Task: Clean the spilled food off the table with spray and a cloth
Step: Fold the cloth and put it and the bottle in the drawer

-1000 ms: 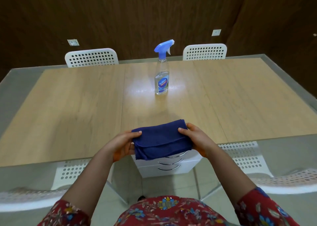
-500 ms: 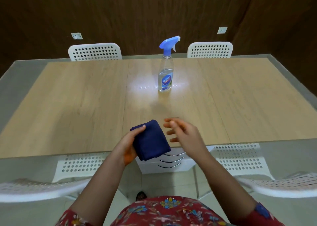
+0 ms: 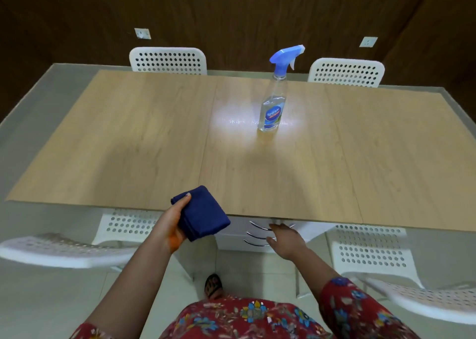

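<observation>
Item one: the cloth (image 3: 203, 215), dark blue and folded into a thick pad, is held in the air over the near edge of the table (image 3: 128, 132), not laid on it. The left hand (image 3: 172, 222) grips it from the left, thumb over the top fold and the other fingers hidden underneath. Folded this compactly, it looks ready for wiping.

Item two: the right hand (image 3: 286, 238) is just off the table's near edge, low, fingers loosely extended and holding nothing; it is slightly blurred. Judgement: it is free so that it can take the sprayer.

Item three: the spray bottle (image 3: 273, 104) stands upright on the table, past its middle toward the far edge, well apart from both hands, trigger head pointing right. A bright patch of glare lies on the tabletop around its base.

Item four: no spilled food can be made out on the table surface; glare may hide some.

Surroundings: white perforated chairs (image 3: 168, 60) stand at the table's far side and near side, and a white drawer unit (image 3: 257, 233) sits under its near edge.
</observation>
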The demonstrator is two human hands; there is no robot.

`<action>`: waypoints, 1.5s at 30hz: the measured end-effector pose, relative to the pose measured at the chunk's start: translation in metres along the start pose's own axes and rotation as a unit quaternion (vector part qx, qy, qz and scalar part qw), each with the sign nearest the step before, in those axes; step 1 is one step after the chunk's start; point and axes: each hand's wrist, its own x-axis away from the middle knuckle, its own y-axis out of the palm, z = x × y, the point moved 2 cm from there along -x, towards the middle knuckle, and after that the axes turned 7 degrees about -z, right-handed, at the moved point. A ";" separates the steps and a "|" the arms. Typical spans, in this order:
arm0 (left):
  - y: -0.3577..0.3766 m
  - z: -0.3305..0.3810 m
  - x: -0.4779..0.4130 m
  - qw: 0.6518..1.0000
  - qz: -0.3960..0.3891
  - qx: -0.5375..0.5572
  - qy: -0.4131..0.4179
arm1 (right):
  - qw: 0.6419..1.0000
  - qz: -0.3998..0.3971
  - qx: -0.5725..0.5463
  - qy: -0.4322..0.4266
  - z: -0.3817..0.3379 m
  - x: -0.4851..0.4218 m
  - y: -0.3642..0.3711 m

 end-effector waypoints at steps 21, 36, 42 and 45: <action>0.007 -0.062 -0.001 0.994 0.043 -0.073 -0.067 | 0.930 -0.256 -0.255 0.073 -0.009 0.100 0.034; 0.030 -0.126 -0.002 0.975 -0.040 -0.168 -0.138 | 0.771 -0.069 -0.629 0.070 -0.033 0.057 0.049; -0.001 -0.117 -0.002 0.966 0.002 -0.246 -0.078 | 0.829 -0.032 -0.545 0.123 -0.034 0.039 0.068; -0.009 -0.109 0.001 0.970 0.022 -0.238 -0.043 | 0.812 -0.068 -0.567 0.119 -0.042 0.029 0.071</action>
